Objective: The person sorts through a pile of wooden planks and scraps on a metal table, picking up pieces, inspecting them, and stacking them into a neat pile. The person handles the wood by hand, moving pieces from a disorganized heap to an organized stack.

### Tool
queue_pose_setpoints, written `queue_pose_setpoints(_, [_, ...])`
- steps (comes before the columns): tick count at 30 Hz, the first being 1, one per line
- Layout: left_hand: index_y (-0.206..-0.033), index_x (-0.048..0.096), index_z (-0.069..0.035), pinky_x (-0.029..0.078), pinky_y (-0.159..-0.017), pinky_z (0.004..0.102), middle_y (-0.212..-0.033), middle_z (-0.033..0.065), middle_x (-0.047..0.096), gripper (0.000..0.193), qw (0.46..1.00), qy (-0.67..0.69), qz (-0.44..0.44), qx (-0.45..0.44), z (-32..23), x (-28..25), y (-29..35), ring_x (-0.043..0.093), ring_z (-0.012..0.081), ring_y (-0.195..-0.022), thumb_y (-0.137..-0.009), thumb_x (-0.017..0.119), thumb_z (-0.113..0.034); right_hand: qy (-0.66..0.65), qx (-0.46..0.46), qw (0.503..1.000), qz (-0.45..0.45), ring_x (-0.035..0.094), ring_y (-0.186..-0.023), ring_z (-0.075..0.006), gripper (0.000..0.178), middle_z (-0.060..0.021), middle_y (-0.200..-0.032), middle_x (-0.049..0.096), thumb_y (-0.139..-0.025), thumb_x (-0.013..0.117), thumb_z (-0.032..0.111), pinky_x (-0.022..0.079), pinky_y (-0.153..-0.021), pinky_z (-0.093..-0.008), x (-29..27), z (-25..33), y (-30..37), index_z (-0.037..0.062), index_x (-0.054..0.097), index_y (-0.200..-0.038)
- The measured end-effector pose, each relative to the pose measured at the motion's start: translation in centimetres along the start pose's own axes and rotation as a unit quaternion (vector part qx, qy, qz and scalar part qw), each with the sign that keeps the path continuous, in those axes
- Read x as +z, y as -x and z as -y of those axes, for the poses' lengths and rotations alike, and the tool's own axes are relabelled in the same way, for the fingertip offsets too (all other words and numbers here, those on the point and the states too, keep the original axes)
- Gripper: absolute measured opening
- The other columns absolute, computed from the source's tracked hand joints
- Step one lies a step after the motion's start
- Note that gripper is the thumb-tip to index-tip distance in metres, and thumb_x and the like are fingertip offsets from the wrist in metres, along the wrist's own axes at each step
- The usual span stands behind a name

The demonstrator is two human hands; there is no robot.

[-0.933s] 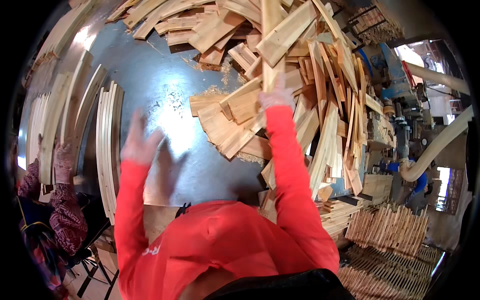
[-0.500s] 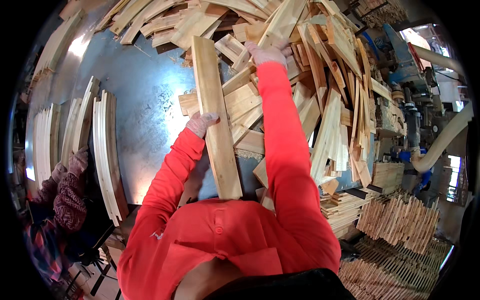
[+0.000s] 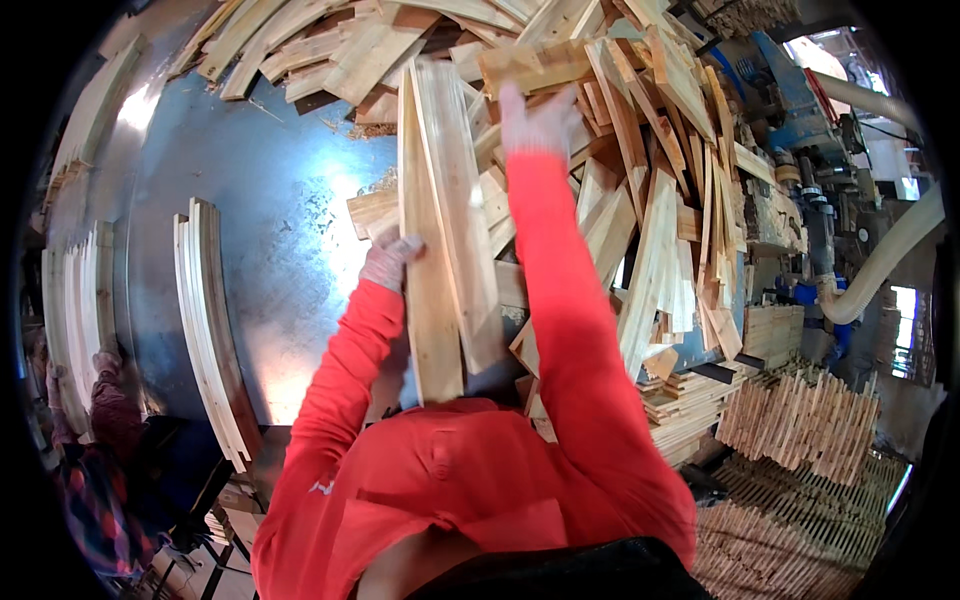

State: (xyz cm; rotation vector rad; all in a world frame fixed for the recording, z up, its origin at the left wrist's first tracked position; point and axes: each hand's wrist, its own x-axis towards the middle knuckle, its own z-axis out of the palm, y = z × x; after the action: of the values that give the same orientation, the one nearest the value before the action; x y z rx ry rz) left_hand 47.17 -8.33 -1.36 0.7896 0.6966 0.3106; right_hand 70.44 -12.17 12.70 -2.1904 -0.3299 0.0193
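My left hand (image 3: 392,262), in a pale glove, grips the left edge of a long wooden board (image 3: 432,330) that points away from my body. A second long board (image 3: 462,200) rests slantwise against its right side, slightly blurred. My right hand (image 3: 540,122), also gloved, is stretched out over the wood pile and smeared by motion. Its fingers look spread, with nothing plainly held. Just beyond those fingers a shorter, darker board (image 3: 535,68) lies across the pile; whether they touch it I cannot tell.
Loose boards (image 3: 640,120) heap over the far and right parts of the metal table (image 3: 290,170). A stack of boards (image 3: 208,330) stands at the left. Another person's gloved hand (image 3: 105,365) is by more boards at far left. Machinery (image 3: 820,230) and stacked slats (image 3: 800,430) are at right.
A second long board now lies beside the one in my left hand. My right hand has come off the far board. At far left, the other person's hands and boards have shifted.
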Motion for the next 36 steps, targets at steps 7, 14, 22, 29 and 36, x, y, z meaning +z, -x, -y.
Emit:
queue_pose_setpoints(7, [-0.126, 0.044, 0.003, 0.050, -0.085, 0.0368, -0.104, 0.0174, 0.064, 0.071, 0.941, -0.290, -0.175, -0.004, -1.2, 8.6, 0.8, 0.063, 0.0286, -0.093, -0.069, 0.080, -0.021, -0.011, 0.366, 0.930, 0.021, 0.042, -0.128, -0.0419, 0.113, -0.0283, -0.151, 0.017, -0.066, 0.079, 0.042, 0.044, -0.098, -0.0500, 5.0, 2.3, -11.9, 0.0018, 0.012, -0.147])
queue_pose_setpoints(14, [-0.115, 0.052, 0.004, 0.054, -0.073, 0.0360, -0.097, 0.0179, 0.067, 0.061, 0.949, -0.267, -0.164, 0.021, -1.4, 6.2, 0.7, 0.066, 0.0276, -0.080, -0.069, 0.081, -0.025, 0.044, 0.059, 0.976, 0.207, 0.033, -0.135, -0.0386, 0.118, -0.0312, -0.146, 0.028, -0.063, 0.077, 0.019, 0.030, -0.111, -0.0390, -0.8, -9.6, 8.6, -0.0004, -0.002, -0.149])
queue_pose_setpoints(22, [-0.130, 0.047, 0.006, 0.047, -0.092, 0.0347, -0.113, 0.0210, 0.064, 0.076, 0.904, -0.417, -0.084, 0.051, 0.2, 3.0, -1.1, 0.062, 0.0299, -0.104, -0.075, 0.075, -0.039, 0.077, 0.134, 0.927, 0.341, 0.026, -0.137, -0.0443, 0.134, -0.0323, -0.150, 0.013, -0.062, 0.084, 0.037, 0.029, -0.111, -0.0427, -2.6, -13.4, 18.5, 0.0089, -0.013, -0.149])
queue_pose_setpoints(29, [-0.116, 0.062, -0.002, 0.049, -0.081, 0.0304, -0.099, 0.0048, 0.066, 0.043, 0.946, -0.308, -0.065, 0.077, -2.4, -0.8, 4.3, 0.060, 0.0129, -0.086, -0.080, 0.074, -0.022, -0.572, 0.226, 0.625, 0.481, 0.058, -0.109, -0.0291, 0.082, -0.0139, -0.117, 0.056, -0.060, 0.083, 0.017, 0.051, -0.093, -0.0452, -5.1, -13.2, 20.9, 0.0042, 0.043, -0.130])
queue_pose_setpoints(36, [-0.122, 0.056, 0.000, 0.048, -0.085, 0.0385, -0.102, 0.0209, 0.067, 0.064, 0.869, -0.446, -0.189, 0.098, -6.5, -5.7, 8.8, 0.065, 0.0316, -0.094, -0.083, 0.062, -0.051, -0.528, 0.259, 0.593, 0.550, 0.063, -0.096, -0.0291, 0.072, -0.0158, -0.105, 0.062, -0.066, 0.077, 0.016, 0.054, -0.085, -0.0421, -2.8, -11.3, 23.1, 0.0021, 0.044, -0.128])
